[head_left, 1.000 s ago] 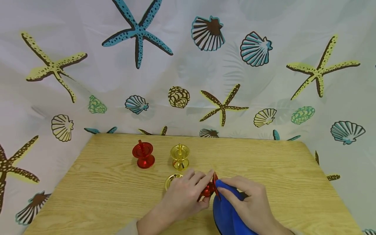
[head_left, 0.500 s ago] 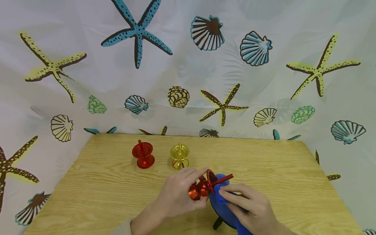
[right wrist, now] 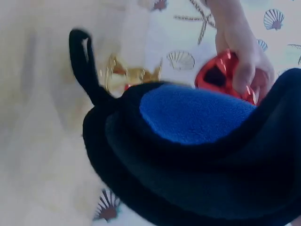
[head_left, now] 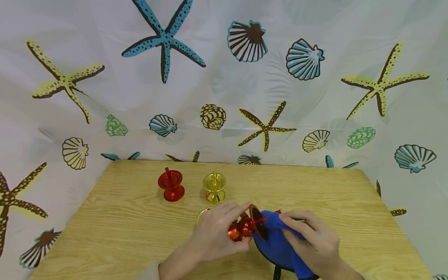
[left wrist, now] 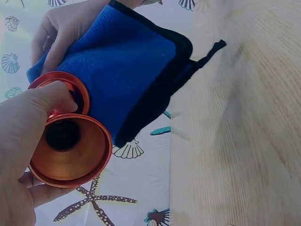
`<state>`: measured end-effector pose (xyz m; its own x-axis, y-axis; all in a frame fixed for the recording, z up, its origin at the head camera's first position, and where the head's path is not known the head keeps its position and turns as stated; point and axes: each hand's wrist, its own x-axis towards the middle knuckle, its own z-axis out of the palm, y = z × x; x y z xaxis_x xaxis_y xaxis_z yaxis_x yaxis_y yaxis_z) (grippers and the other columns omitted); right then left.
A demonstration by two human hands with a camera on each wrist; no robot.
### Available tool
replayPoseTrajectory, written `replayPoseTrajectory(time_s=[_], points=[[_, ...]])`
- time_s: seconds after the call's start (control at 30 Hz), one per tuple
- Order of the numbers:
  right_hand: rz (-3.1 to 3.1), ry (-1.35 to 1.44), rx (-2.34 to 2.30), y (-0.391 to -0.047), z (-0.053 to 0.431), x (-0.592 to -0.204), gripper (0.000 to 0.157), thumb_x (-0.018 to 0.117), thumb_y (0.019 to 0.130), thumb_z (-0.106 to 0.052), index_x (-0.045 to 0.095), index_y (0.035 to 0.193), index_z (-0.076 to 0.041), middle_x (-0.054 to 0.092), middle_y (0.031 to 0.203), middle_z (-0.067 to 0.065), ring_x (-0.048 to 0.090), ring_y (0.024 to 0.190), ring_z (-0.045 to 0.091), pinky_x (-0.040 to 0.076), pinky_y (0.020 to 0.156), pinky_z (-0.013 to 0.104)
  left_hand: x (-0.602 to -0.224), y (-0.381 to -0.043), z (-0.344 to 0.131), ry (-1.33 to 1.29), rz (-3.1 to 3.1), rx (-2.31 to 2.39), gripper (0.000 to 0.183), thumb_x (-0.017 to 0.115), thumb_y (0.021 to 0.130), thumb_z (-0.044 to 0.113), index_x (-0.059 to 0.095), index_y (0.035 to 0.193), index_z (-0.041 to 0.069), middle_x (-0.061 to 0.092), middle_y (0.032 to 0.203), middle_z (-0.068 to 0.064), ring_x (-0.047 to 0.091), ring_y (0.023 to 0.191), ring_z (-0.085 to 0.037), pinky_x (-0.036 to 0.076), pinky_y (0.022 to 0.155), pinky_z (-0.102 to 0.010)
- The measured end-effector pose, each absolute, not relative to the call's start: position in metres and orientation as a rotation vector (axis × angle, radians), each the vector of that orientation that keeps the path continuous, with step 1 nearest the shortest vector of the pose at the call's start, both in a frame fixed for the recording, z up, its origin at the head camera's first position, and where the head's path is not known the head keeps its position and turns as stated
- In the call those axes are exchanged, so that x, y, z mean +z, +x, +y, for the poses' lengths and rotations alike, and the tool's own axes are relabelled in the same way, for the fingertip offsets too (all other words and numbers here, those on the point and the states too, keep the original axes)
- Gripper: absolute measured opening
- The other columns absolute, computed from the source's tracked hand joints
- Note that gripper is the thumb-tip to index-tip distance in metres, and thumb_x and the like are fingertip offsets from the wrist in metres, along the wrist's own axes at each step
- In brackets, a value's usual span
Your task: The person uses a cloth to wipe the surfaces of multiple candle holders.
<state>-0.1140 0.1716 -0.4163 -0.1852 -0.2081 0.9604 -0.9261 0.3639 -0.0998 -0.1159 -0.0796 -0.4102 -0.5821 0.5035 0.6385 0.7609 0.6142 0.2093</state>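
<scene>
My left hand (head_left: 217, 229) grips a shiny red pricket candle holder (head_left: 240, 228) by its stem and foot, tipped on its side above the table. Its drip dish and spike point right, and the hollow underside of the foot faces the camera in the left wrist view. A blue cloth (head_left: 278, 247) with black edging and a hanging loop is pinched in my right hand (head_left: 315, 241). The cloth is folded around the spike, with a bit of red tip showing above it. In the right wrist view the cloth (right wrist: 193, 113) covers much of the frame.
Another red candle holder (head_left: 172, 186) stands upright at the back left. To its right stands a gold one (head_left: 214, 186). A second gold holder (head_left: 201, 216) is mostly hidden behind my left hand. Behind the wooden table (head_left: 115, 217) hangs a shell-patterned sheet (head_left: 217, 85).
The red candle holder has been turned so its dish and spike show. My right hand has shifted right, bringing the cloth from the dish onto the spike.
</scene>
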Motion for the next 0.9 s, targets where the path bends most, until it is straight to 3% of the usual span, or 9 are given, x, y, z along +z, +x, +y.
replayPoseTrajectory(time_s=[0.27, 0.43, 0.6, 0.8, 0.9], points=[[-1.593, 0.953, 0.866, -0.119, 0.177, -0.408, 0.034, 0.071, 0.102, -0.020, 0.080, 0.087, 0.009, 0.072, 0.080, 0.021, 0.071, 0.066, 0.022, 0.058, 0.075, 0.011, -0.408, -0.117, -0.078, -0.985, -2.285, -0.666, 0.070, 0.092, 0.067, 0.028, 0.072, 0.130, 0.007, 0.074, 0.088, 0.006, 0.062, 0.078, -0.006, 0.049, 0.066, -0.013], [-1.640, 1.005, 0.876, -0.116, 0.170, -0.418, 0.028, 0.069, 0.103, -0.018, 0.081, 0.096, 0.006, 0.073, 0.086, 0.019, 0.071, 0.067, 0.022, 0.058, 0.068, 0.013, -0.407, -0.116, -0.078, -0.974, -2.294, -0.695, 0.070, 0.092, 0.066, 0.027, 0.072, 0.130, 0.007, 0.075, 0.089, 0.005, 0.062, 0.077, -0.005, 0.050, 0.066, -0.013], [-1.692, 1.067, 0.908, -0.111, 0.162, -0.429, 0.024, 0.066, 0.105, -0.016, 0.081, 0.106, 0.003, 0.073, 0.093, 0.019, 0.071, 0.070, 0.021, 0.050, 0.057, 0.014, -0.405, -0.117, -0.074, -0.988, -2.271, -0.685, 0.073, 0.093, 0.066, 0.028, 0.072, 0.132, 0.006, 0.075, 0.092, 0.004, 0.065, 0.080, -0.007, 0.054, 0.069, -0.015], [-1.740, 1.060, 1.061, -0.105, 0.154, -0.430, 0.023, 0.067, 0.104, -0.015, 0.079, 0.108, 0.004, 0.074, 0.093, 0.019, 0.074, 0.073, 0.023, 0.058, 0.069, 0.014, -0.408, -0.115, -0.072, -0.990, -2.234, -0.535, 0.074, 0.096, 0.064, 0.033, 0.073, 0.130, 0.009, 0.076, 0.094, 0.004, 0.067, 0.083, -0.010, 0.057, 0.067, -0.019], [-1.836, 1.011, 1.177, -0.098, 0.152, -0.424, 0.017, 0.073, 0.099, -0.008, 0.078, 0.112, 0.002, 0.076, 0.094, 0.017, 0.075, 0.077, 0.019, 0.059, 0.075, 0.014, -0.410, -0.114, -0.072, -0.999, -2.223, -0.430, 0.074, 0.096, 0.064, 0.035, 0.074, 0.130, 0.010, 0.076, 0.096, 0.003, 0.064, 0.080, -0.010, 0.055, 0.061, -0.017]])
